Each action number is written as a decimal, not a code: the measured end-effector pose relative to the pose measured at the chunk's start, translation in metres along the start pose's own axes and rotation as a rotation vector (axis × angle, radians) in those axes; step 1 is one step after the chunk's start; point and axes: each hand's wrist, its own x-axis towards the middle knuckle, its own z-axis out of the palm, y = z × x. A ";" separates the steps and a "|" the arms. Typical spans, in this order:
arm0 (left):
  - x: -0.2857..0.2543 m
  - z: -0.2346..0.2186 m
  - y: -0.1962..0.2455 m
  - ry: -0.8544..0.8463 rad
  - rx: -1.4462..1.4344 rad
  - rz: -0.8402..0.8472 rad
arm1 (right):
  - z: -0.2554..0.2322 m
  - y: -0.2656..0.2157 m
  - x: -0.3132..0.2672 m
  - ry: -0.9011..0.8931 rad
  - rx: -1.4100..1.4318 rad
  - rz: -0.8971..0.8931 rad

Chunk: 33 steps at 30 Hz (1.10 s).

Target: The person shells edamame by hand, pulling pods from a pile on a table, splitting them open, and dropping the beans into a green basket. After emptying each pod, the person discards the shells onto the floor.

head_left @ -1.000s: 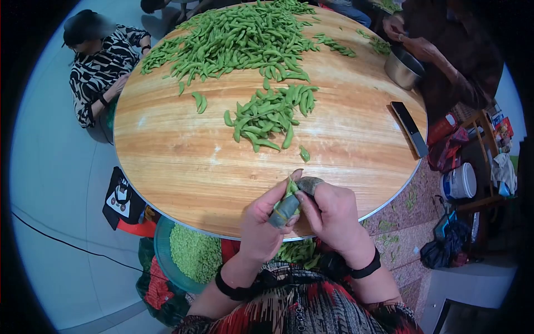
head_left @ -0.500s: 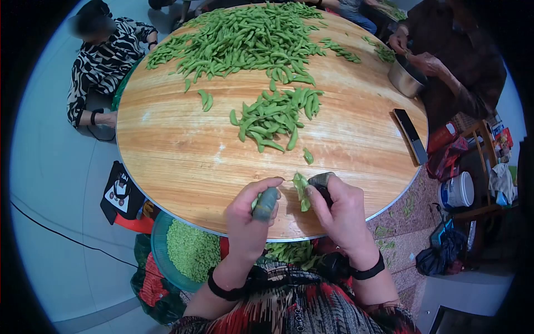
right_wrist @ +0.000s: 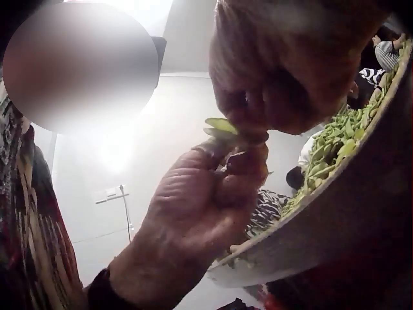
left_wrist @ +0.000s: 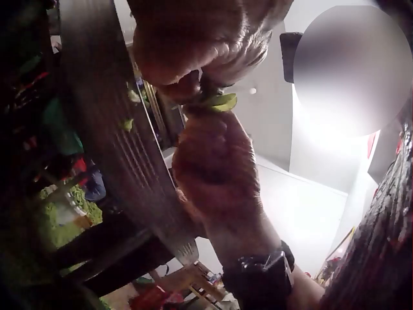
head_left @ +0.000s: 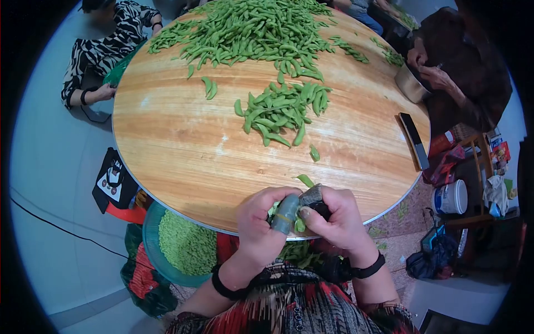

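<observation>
Over the table's near edge, my left hand [head_left: 261, 222] and right hand [head_left: 339, 220] meet with curled fingers around a green soybean pod [head_left: 300, 224]. Part of another pod [head_left: 305, 180] shows beyond the right fingertips. A grey-green cover with a yellow band [head_left: 285, 214] sits on a left digit; a dark cover [head_left: 312, 195] wraps a right finger. Pale green [head_left: 273, 209] shows inside the left hand. In the left wrist view, the pod's end [left_wrist: 222, 102] pokes out where the hands touch; the right wrist view shows split green pod halves [right_wrist: 221, 126] there.
Loose pods [head_left: 278, 114] lie mid-table before a large heap [head_left: 250, 33]. A teal basin [head_left: 150, 245] of shelled beans stands below the left edge. A phone [head_left: 413, 142] and a metal pot [head_left: 410, 86] are at the right. Other people sit around the table.
Half a second ago my hands were apart, the right holding an opened pod; now they are together again. The seated person at left has shifted, and the head view has moved slightly.
</observation>
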 end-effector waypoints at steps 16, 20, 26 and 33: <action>0.019 -0.021 0.000 0.103 -0.930 -0.488 | -0.025 0.013 0.090 0.039 -1.137 0.054; 0.023 -0.010 -0.004 -0.009 -1.016 -0.608 | -0.043 0.005 0.061 -0.121 -0.297 0.288; 0.019 -0.002 -0.009 -0.058 -1.066 -0.513 | -0.025 -0.009 0.016 -0.278 0.317 0.357; 0.017 0.006 0.004 0.106 -0.733 -0.439 | -0.018 -0.016 0.007 -0.303 0.386 0.409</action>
